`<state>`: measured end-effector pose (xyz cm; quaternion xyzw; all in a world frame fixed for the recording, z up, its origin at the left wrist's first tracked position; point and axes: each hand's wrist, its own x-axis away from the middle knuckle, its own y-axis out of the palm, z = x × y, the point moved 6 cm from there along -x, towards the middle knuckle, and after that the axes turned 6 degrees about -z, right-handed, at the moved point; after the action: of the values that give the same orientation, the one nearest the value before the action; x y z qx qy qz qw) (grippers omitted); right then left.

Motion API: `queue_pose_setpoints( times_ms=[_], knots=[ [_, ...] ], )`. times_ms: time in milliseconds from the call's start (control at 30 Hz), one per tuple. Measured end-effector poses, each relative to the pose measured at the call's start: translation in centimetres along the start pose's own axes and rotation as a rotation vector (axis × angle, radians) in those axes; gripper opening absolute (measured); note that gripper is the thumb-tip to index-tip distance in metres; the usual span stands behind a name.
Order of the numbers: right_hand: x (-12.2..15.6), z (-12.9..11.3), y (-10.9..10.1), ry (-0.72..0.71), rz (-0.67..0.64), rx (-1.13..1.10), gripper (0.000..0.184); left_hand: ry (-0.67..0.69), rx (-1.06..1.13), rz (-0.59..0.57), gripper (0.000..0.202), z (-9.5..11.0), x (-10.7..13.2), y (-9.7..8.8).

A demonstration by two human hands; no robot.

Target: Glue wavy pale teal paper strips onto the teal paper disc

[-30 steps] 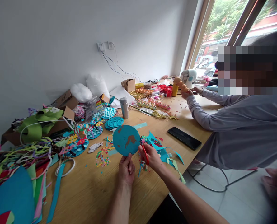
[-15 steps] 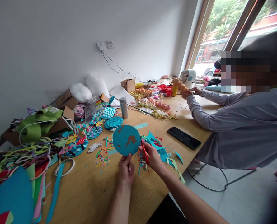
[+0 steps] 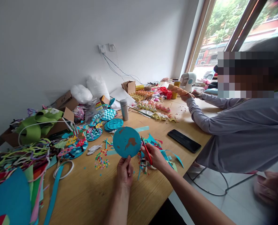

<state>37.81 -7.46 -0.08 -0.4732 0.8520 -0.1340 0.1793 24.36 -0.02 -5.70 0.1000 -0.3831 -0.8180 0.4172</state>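
Observation:
My left hand (image 3: 124,171) pinches the lower edge of a round blue disc (image 3: 126,142) with brown patches, holding it upright above the wooden table (image 3: 89,190). To its right, my right hand (image 3: 155,155) is closed around red-handled scissors (image 3: 146,152), whose blades meet the disc's right edge. Blue paper offcuts (image 3: 163,151) and small coloured scraps (image 3: 101,158) lie under and beside both hands.
A black phone (image 3: 184,141) lies right of my hands. A person in a grey top (image 3: 244,131) sits at the right, handling an orange object (image 3: 179,91). Finished fish discs (image 3: 92,132), a grey bottle (image 3: 124,109), cardboard boxes (image 3: 66,104) and paper strips (image 3: 19,156) crowd the left and far side.
The view has shifted slightly. My hands still hold the disc and scissors in nearly the same place. The other person's hands and orange object have moved a little left.

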Motion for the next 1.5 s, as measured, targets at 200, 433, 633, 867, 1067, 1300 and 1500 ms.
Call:
queue_pose_setpoints(
  times_ms=[200, 433, 633, 867, 1067, 1300, 1500],
  knots=[
    [-0.3, -0.7, -0.8, 0.003, 0.021, 0.060, 0.042, 0.002, -0.026, 0.001, 0.042, -0.1, 0.0, -0.1],
    [-0.4, -1.0, -1.2, -0.002, 0.023, 0.054, 0.044, 0.007, -0.055, 0.012, 0.043, -0.1, -0.1, -0.1],
    [-0.4, -0.9, -1.3, -0.006, 0.012, 0.067, 0.046, 0.019, -0.071, 0.018, 0.043, -0.1, 0.0, 0.0],
    [-0.4, -0.7, -1.3, 0.010, 0.012, 0.077, 0.045, 0.019, -0.094, 0.026, 0.045, -0.1, 0.1, 0.0],
    [-0.3, -0.9, -1.3, -0.004, 0.034, 0.071, 0.045, 0.018, -0.105, 0.036, 0.045, -0.1, 0.1, -0.1],
    [-0.3, -0.5, -1.3, -0.014, 0.062, 0.052, 0.047, 0.020, -0.111, 0.048, 0.046, -0.2, 0.0, -0.3],
    [-0.2, -0.5, -1.1, -0.020, 0.042, -0.010, 0.048, 0.016, -0.117, 0.048, 0.047, -0.2, -0.1, -0.3]
  ],
)
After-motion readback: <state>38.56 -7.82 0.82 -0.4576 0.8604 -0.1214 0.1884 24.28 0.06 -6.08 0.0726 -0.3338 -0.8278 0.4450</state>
